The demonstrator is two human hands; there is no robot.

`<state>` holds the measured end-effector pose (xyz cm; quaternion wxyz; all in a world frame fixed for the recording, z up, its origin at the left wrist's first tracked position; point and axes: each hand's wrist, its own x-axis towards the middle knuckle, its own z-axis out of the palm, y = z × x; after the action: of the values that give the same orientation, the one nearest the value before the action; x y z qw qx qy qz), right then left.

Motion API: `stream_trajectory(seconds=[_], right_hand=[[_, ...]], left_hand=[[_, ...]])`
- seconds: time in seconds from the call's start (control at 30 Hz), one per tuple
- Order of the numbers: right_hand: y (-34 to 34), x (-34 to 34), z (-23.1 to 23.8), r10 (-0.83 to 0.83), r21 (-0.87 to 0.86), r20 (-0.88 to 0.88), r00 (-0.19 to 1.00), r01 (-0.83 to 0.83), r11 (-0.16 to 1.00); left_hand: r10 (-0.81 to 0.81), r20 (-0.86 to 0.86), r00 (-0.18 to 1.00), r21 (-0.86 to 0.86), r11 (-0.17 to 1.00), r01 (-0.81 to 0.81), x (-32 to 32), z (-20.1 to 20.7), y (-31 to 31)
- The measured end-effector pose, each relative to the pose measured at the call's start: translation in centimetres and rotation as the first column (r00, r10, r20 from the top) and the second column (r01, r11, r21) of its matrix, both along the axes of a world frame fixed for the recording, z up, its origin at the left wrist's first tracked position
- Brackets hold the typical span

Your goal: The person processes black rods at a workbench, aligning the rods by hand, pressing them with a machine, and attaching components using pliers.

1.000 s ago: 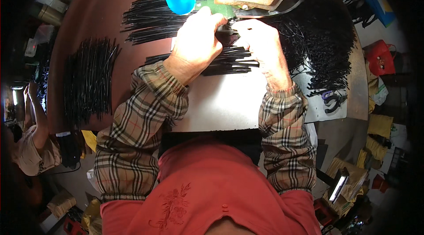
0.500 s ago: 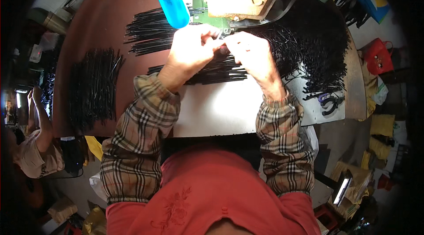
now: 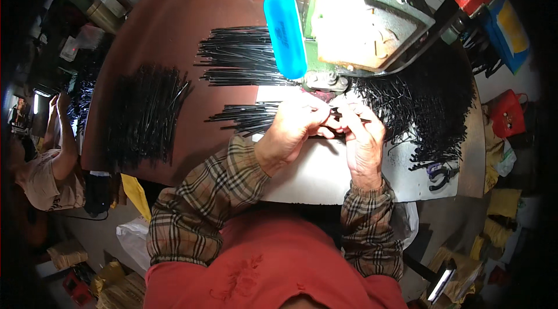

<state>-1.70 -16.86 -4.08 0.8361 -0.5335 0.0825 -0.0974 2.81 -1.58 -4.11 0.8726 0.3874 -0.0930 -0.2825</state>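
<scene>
I count two hands, left hand (image 3: pixel 296 129) and right hand (image 3: pixel 361 135), at one table (image 3: pixel 174 36). Four laid-out groups of black rods (image 3: pixel 244 56), plus one tangled heap (image 3: pixel 430 106). One blue handle (image 3: pixel 285 24). One green machine (image 3: pixel 372 18). One other person (image 3: pixel 46 169).

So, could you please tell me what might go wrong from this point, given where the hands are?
Both hands, left hand and right hand, pinch a thin black rod right under the green machine, so the fingers could get caught there. The tangled pile of black rods beside the right hand could snag a sleeve. A left elbow sweep might scatter the sorted bundle.
</scene>
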Motion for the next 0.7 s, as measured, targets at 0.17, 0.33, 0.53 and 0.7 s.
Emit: stream_trajectory(seconds=[0.17,0.33,0.53,0.7], right_hand=[[0.1,0.3,0.6,0.019,0.007,-0.034,0.999,-0.019,1.0],[-0.1,0.4,0.5,0.054,-0.006,-0.037,0.998,-0.054,0.999],[-0.1,0.5,-0.1,0.097,-0.041,-0.065,0.993,-0.1,0.994],[0.0,0.1,0.1,0.124,-0.048,-0.06,0.99,-0.127,0.991]], left_hand=[[-0.101,0.49,0.866,0.578,0.781,-0.236,1.8,2.5,2.8],[-0.116,0.936,0.333,0.348,0.458,-0.818,8.6,1.7,6.1],[-0.25,0.933,0.258,0.325,0.284,-0.902,11.1,-1.0,4.5],[-0.353,0.927,0.127,0.244,0.31,-0.919,11.4,-1.0,4.4]])
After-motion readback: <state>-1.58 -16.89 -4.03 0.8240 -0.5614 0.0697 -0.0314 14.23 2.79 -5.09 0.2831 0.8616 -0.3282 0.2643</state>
